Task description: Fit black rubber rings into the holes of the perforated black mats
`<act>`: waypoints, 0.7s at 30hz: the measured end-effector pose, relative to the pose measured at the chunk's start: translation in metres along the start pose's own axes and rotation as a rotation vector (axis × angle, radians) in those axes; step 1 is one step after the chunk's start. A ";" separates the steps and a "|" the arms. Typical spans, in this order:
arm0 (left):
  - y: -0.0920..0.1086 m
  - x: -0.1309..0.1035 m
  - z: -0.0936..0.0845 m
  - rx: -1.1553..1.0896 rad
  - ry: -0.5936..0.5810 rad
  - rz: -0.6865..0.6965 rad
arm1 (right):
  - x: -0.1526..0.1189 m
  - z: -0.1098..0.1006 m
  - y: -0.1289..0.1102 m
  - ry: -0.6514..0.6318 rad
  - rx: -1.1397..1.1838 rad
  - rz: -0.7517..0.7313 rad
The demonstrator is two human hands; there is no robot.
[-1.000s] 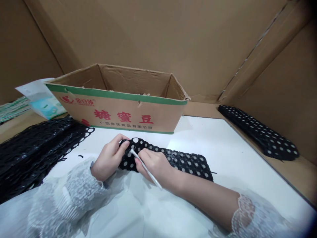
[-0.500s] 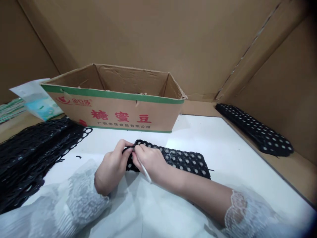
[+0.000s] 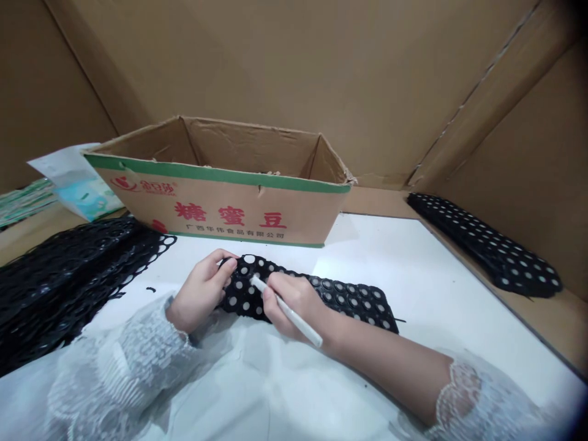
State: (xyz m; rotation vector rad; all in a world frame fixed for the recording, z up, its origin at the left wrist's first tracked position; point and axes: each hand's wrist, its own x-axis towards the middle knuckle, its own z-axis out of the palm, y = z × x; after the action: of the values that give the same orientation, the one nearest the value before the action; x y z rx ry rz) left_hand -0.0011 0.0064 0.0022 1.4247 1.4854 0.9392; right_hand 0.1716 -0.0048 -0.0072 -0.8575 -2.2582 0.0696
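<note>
A black strip with rows of pale round dots (image 3: 349, 297) lies across the white table in front of me. My left hand (image 3: 202, 288) grips its left end between thumb and fingers. In my right hand (image 3: 296, 303) is a white pen-like tool (image 3: 294, 316), its tip on the strip near the left end and its back end pointing down to the right. One larger white circle shows at the strip's upper left edge.
An open cardboard box (image 3: 215, 202) with green edges stands behind the strip. Black perforated sheets (image 3: 68, 269) are piled at the left, near a white and teal packet (image 3: 82, 184). More dotted black strips (image 3: 487, 245) lie at the right by the cardboard wall.
My left hand has moved slightly left and my right hand right, so they are now apart. More of the strip's left end shows, and the tool is more fully visible.
</note>
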 end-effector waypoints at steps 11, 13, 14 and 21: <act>-0.004 -0.006 -0.003 0.241 0.065 0.205 | 0.000 0.003 0.000 -0.030 0.001 0.052; -0.003 -0.007 -0.002 0.255 0.065 0.209 | 0.000 0.004 0.001 -0.045 0.010 0.092; -0.003 -0.007 -0.002 0.262 0.065 0.213 | 0.000 0.004 0.001 -0.052 0.014 0.106; -0.004 -0.007 -0.002 0.271 0.077 0.232 | -0.001 0.006 0.001 -0.047 -0.038 0.023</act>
State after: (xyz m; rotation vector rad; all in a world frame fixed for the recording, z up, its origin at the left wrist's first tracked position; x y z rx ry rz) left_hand -0.0039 -0.0004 0.0000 1.8056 1.5733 0.9679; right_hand 0.1692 -0.0034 -0.0123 -0.9113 -2.3001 0.0580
